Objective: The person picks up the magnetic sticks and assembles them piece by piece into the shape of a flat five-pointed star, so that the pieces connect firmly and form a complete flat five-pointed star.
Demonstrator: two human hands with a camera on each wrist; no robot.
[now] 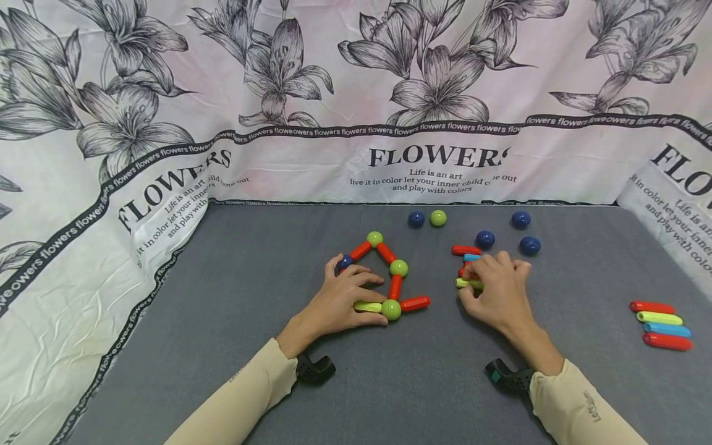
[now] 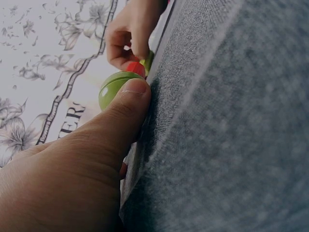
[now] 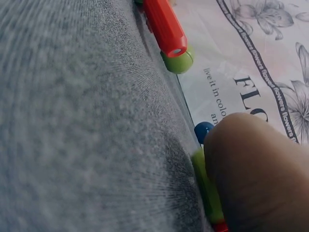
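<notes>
My left hand [image 1: 345, 296] lies over a figure of magnetic sticks and balls, fingers spread. Its thumb touches a green ball [image 1: 391, 309], also in the left wrist view [image 2: 113, 89], with a yellow-green stick [image 1: 368, 306] beneath the hand. A fingertip is at a blue ball [image 1: 345, 262]; red sticks [image 1: 395, 287] join further green balls [image 1: 398, 267]. One red stick [image 1: 415, 303] juts right from the near ball. To the right, my right hand [image 1: 497, 290] pinches a yellow-green magnetic stick [image 1: 469, 283], partly hidden by its fingers; the thumb lies against it [image 3: 207, 186].
Beyond the right hand lie a red stick [image 1: 466, 250], a blue stick [image 1: 471, 258] and several loose blue balls [image 1: 486, 240]. Another blue ball [image 1: 416, 219] and a green one [image 1: 438, 218] sit at the back. Several sticks [image 1: 659, 317] are lined up far right. Flowered cloth [image 1: 311, 161] hangs behind the table.
</notes>
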